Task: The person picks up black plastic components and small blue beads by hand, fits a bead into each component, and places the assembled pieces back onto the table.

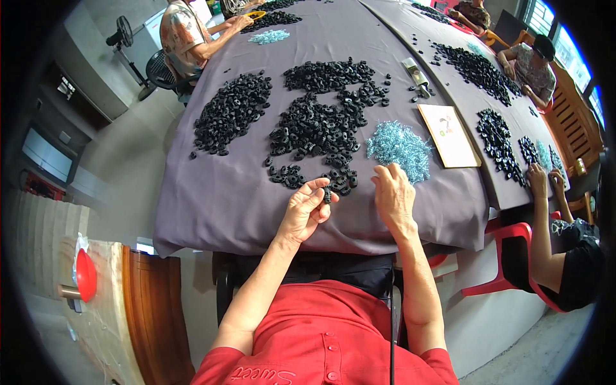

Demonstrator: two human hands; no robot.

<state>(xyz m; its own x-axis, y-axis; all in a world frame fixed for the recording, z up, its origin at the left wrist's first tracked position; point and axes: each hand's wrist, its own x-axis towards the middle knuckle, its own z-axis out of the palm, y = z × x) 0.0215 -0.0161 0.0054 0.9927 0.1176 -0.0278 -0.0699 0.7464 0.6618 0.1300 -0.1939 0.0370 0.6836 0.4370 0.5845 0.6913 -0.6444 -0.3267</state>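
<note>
Between the thumb and fingers of my left hand (306, 210) is a small black plastic piece (327, 194) with holes, possibly a cord lock body. It is held just in front of the nearest loose black pieces (342, 180). My right hand (394, 197) is at the near left edge of a heap of tiny pale blue, glinting pieces (399, 149). Its fingers are bent and drawn together, and what they hold, if anything, is hidden. Beyond my left hand spreads a large pile of the same black pieces (317, 125).
Another black pile (232, 114) lies to the left on the grey-purple tablecloth (199, 192). A framed board (448, 136) and a tube (417, 76) lie right of the blue heap. Several people sit around the tables with similar piles; a red chair (497, 260) stands at right.
</note>
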